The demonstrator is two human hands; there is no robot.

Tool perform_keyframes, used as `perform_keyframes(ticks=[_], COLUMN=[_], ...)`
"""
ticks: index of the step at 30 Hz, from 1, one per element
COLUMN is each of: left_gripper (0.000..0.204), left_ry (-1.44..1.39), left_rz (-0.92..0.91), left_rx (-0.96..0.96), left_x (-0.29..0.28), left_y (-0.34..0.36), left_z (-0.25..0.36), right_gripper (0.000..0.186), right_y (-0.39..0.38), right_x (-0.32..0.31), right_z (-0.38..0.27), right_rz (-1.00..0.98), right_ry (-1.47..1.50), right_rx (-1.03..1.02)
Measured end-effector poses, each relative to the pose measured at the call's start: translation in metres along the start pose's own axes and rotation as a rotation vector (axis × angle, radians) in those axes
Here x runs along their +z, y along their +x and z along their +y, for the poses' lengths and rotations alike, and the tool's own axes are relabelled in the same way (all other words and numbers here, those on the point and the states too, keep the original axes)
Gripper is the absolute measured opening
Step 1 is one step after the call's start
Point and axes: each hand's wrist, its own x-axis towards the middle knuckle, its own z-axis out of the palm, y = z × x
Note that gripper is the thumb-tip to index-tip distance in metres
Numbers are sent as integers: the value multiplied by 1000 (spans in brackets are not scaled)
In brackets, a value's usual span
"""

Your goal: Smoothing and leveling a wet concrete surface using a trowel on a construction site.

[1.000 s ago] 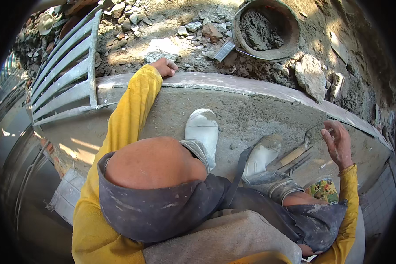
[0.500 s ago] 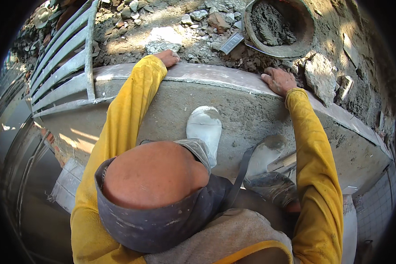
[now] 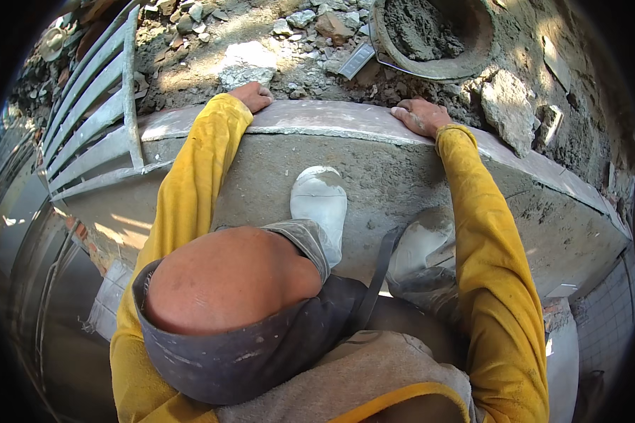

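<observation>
A long, pale pinkish stone slab (image 3: 324,116) lies along the top of a concrete wall (image 3: 374,169). My left hand (image 3: 252,96) rests at the slab's far edge, its fingers curled over it, just below a whitish rock. Farther right, my right hand (image 3: 422,118) also bends round the far edge, below the mortar bucket. Its thumb side faces left, and the fingertips of both hands are partly hidden. Neither hand shows a tool. Yellow sleeves cover both my arms.
A round bucket (image 3: 483,60) of wet grey mortar (image 3: 420,32) stands beyond the slab, with a small rectangular grey object (image 3: 357,60) beside it. Broken rock (image 3: 509,113) lies at right. A slatted metal grille (image 3: 99,106) stands at left. White boots (image 3: 319,204) are below.
My right hand has slid slightly left along the slab's far edge. My left hand keeps nearly the same place. The whole view has shifted a little to the right.
</observation>
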Motion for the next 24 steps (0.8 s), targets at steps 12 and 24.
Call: perform_keyframes(ticks=[12,24], left_gripper=[35,56], left_ry=[173,103], left_rz=[-170,152], left_rx=[30,203], left_x=[-22,-5], left_y=[2,72], left_z=[69,162], right_gripper=[54,55], right_y=[7,15], right_x=[9,10], right_z=[12,2], right_rz=[-40,-51], right_ry=[126,99], right_rx=[-55,-39])
